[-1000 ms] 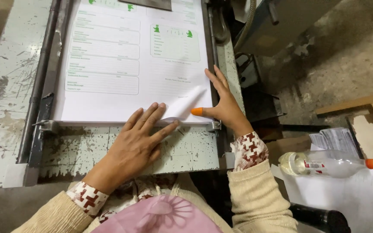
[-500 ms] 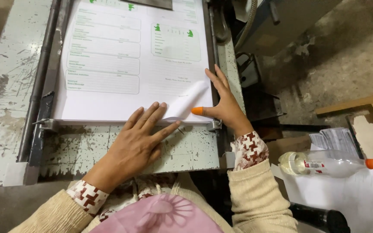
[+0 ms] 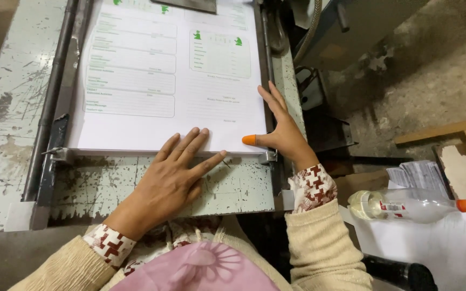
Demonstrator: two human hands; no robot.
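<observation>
A stack of white printed sheets with green markings (image 3: 163, 81) lies flat on a worn, paint-chipped metal table (image 3: 6, 108), squared against a metal guide bar (image 3: 55, 108) on the left and a rail along the front. My left hand (image 3: 173, 178) rests palm down at the stack's front edge, fingers spread over the paper. My right hand (image 3: 281, 129) presses the stack's right side, fingers extended; its thumb wears an orange rubber fingertip cover (image 3: 249, 140). Neither hand holds anything.
A clear plastic bottle with an orange cap (image 3: 405, 206) lies on a white surface at the right. Folded papers (image 3: 419, 175) and wooden pieces (image 3: 459, 140) sit beyond it. Dark machine parts (image 3: 319, 86) and a concrete floor are to the right.
The lifted, curled corner of the top sheet near my right thumb has been laid flat. Both hands stay at the stack's front edge.
</observation>
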